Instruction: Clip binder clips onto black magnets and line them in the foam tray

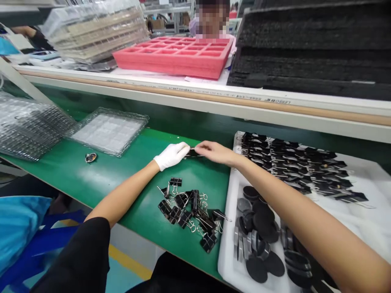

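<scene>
My left hand, in a white glove, and my bare right hand meet over the far part of the green table. Fingers of both are closed on a black binder clip between them, mostly covered by the fingertips. Nearer to me lies a loose pile of black binder clips with silver wire handles. Under my right forearm stands a white tray, holding round black discs in its near part. Rows of binder clips, clamped on pieces I cannot make out, fill its far part.
A clear plastic tray and a stack of similar trays lie on the left, near a small round object. Above the table runs a shelf with a pink foam tray and black foam sheets. A person sits opposite.
</scene>
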